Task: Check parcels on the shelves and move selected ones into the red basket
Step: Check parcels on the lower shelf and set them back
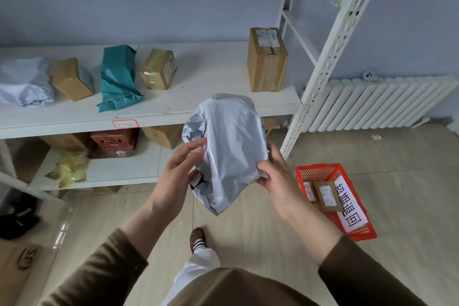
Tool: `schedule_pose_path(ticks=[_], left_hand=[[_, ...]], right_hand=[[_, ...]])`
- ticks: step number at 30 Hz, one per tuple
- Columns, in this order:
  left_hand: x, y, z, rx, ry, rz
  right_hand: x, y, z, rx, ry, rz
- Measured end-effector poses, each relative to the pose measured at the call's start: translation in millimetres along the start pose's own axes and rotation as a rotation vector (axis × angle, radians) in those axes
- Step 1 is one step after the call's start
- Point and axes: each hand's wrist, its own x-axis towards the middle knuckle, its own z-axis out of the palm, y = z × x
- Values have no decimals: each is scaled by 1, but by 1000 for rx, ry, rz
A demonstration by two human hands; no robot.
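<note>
I hold a grey plastic mailer parcel (228, 146) in front of the shelf, upright and crumpled. My left hand (177, 179) grips its left lower side and my right hand (278, 181) grips its right lower side. The red basket (323, 171) stands on the floor to the right, below my right hand, with two small cardboard parcels (327, 195) and a white paper sign (350, 204) in it. On the middle shelf (203, 107) lie a teal mailer (118, 77), a tall cardboard box (267, 59), two smaller boxes (159, 68) and a white mailer (24, 82).
The lower shelf (129, 169) carries a red box (113, 144), a cardboard box (164, 135) and a yellow-taped parcel (70, 167). A white perforated upright (323, 62) stands between shelf and basket. A white radiator (377, 104) lines the right wall. My shoe (197, 237) is on the tiled floor.
</note>
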Motion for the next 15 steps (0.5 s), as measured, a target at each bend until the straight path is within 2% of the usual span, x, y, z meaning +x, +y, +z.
schedule_pose_path(ticks=[3, 8, 12, 15], left_hand=[[-3, 6, 5, 36, -12, 36], [-1, 25, 9, 86, -90, 142], [9, 36, 9, 377, -108, 256], [24, 36, 7, 608, -91, 294]], right_hand=[[6, -3, 0, 137, 39, 65], [19, -8, -13, 241, 130, 294], [27, -17, -20, 348, 117, 373], [34, -28, -20, 417, 39, 402]])
